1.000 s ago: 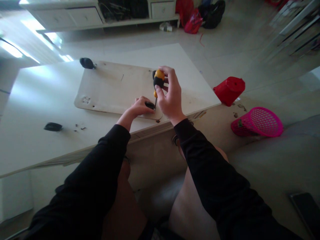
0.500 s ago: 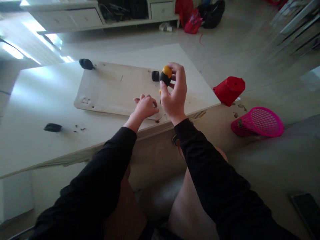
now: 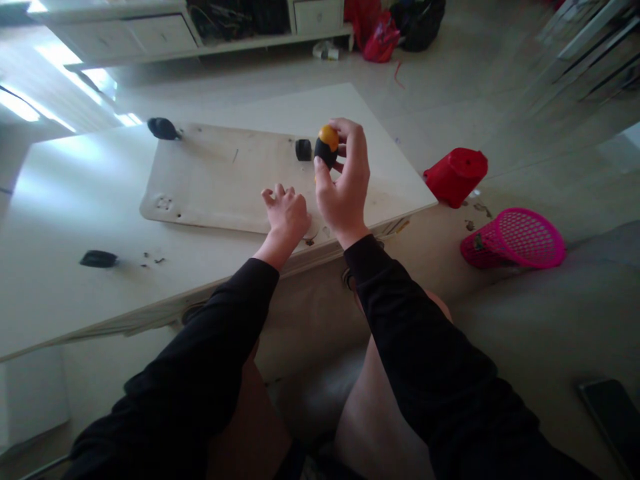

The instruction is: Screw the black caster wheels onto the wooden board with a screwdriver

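Observation:
My right hand (image 3: 346,180) grips a stubby screwdriver (image 3: 327,147) with a yellow and black handle, held above the right end of a pale flat board (image 3: 215,177). The screwdriver's tip is hidden by the hand. Lower on the same board rests my left hand (image 3: 286,212), fingers spread and nothing visible in them. A black foot-like piece (image 3: 303,150) sits on the board just left of the screwdriver. Another black piece (image 3: 163,129) stands at the board's far left corner. A third black piece (image 3: 99,259) lies on the white table (image 3: 55,200), close to several small screws (image 3: 159,261).
On the floor to the right are a red bin (image 3: 457,177) and a pink mesh basket (image 3: 520,239). A phone (image 3: 610,413) lies at the lower right. A white cabinet (image 3: 165,33) and red bags (image 3: 380,40) are at the back.
My left hand has turned and its fingers have spread over the board. The right hand keeps its hold on the screwdriver. The whole view has shifted slightly.

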`<state>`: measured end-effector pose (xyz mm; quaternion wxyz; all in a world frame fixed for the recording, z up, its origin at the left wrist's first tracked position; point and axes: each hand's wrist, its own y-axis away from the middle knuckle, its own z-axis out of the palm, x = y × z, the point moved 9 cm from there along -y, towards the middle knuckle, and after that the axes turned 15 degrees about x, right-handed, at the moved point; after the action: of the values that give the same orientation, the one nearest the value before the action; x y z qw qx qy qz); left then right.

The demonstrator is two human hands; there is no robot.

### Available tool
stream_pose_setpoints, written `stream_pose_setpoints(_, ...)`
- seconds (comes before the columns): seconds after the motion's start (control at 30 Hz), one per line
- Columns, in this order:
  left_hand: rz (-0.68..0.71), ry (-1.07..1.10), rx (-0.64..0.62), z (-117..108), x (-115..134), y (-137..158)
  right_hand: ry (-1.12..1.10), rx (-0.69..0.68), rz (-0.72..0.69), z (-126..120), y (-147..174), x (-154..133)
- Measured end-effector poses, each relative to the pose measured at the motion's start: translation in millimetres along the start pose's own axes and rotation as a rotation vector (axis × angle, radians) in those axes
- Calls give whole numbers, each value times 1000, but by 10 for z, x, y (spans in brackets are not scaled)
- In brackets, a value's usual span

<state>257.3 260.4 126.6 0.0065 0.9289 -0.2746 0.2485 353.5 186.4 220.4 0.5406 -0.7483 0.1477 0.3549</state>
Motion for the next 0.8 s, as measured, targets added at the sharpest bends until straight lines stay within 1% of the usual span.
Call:
stream_pose_setpoints(0.07, -13, -60, 104, -73, -24, -16, -10, -11, 17, 12, -1, 15)
stream_pose_setpoints(0.1, -15, -75, 130, -87, -36, -21, -16, -21, 23, 22, 0, 22)
stream_pose_setpoints(0.23, -31, -59, 123, -47, -88, -37, -31, -37, 33, 37, 8, 39)
stream_pose_setpoints(0.33, -49, -63, 116, -40, -120, -48, -7, -22, -2, 22, 12, 22)
stream_pose_setpoints(0.43, -55, -62, 107, -45, -116, -40, 18, -14, -28, 10, 14, -3)
stream_pose_setpoints(0.63, -96, -8, 102, -92, -99, -72, 6, 32, -10, -62, -21, -54)
stream_pose_setpoints(0.7, -142, 0, 113, -152, -160, -126, -28, 59, -5, -90, -33, -51)
stream_pose_setpoints(0.8, -251, 37, 133, -310, -379, -210, -71, 65, -10, -82, -33, -8)
